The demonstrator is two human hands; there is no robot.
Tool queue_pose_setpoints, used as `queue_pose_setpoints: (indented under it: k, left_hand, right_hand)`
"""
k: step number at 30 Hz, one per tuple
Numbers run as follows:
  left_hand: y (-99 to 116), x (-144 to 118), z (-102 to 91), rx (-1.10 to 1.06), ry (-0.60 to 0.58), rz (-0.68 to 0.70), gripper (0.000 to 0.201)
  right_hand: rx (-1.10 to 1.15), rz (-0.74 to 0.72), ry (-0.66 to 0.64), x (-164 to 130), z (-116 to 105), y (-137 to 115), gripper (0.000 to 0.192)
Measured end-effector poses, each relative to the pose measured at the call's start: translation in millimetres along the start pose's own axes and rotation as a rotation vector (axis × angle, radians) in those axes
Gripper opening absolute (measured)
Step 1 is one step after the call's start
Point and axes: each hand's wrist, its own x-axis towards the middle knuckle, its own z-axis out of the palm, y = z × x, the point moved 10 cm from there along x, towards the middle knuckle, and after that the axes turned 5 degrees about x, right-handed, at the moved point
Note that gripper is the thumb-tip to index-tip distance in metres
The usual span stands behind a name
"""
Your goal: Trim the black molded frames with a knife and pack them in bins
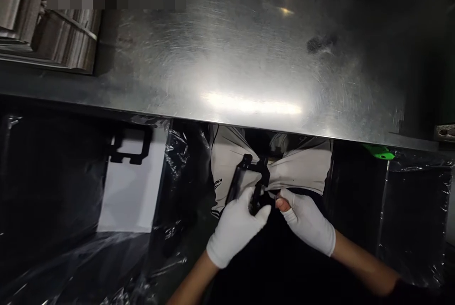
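Observation:
In a white glove, my left hand point(239, 229) is closed around a black plastic frame point(262, 171) with notched edges, held tilted above my lap. My right hand point(305, 219), gloved in white with the thumb tip bare, sits just to the right of the frame. Its thumb and fingers are pinched together near the frame's lower edge. Whatever lies in that pinch is too small and dark to make out. A similar black frame point(145, 146) rests at the top of a white sheet point(130, 191) on the left.
A scratched metal table point(199, 58) spans the far side, its edge just beyond my knees. Strapped cardboard stacks point(66, 42) stand at its left. Black plastic wrapping point(53, 186) lies to the left, with more wrapping point(415, 219) on the right. A green tool point(382, 152) lies by the table edge.

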Motion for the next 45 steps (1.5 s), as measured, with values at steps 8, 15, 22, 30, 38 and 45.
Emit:
queue_pose_setpoints:
  k: [8, 15, 22, 30, 38, 45]
  left_hand:
    - [24.9, -8.5, -4.1, 0.646, 0.221, 0.033, 0.040]
    - [32.1, -12.6, -3.8, 0.737, 0.331, 0.112, 0.034]
    - [25.6, -12.6, -0.4, 0.720, 0.343, 0.053, 0.039]
    - [24.8, -14.2, 3.4, 0.739, 0.348, 0.033, 0.044]
    - [13.7, -8.6, -7.7, 0.485, 0.318, -0.059, 0.044]
    - [-27.0, -0.5, 15.9, -0.561, 0.063, -0.325, 0.092]
  right_hand:
    - [-0.394, 0.117, -0.183, -1.4, 19.3, 2.2, 0.042]
    - [-0.492, 0.126, -0.216, -0.4, 18.1, -1.1, 0.041]
    - [-0.490, 0.199, -0.222, -1.8, 20.4, 3.0, 0.041]
    - [-0.457, 0.264, -0.212, -3.8, 22.3, 4.8, 0.043]
    - [-0.082, 0.214, 0.041, -8.3, 1.9, 21.7, 0.050]
    - [0.072, 0.033, 0.053, -4.7, -3.4, 10.8, 0.057]
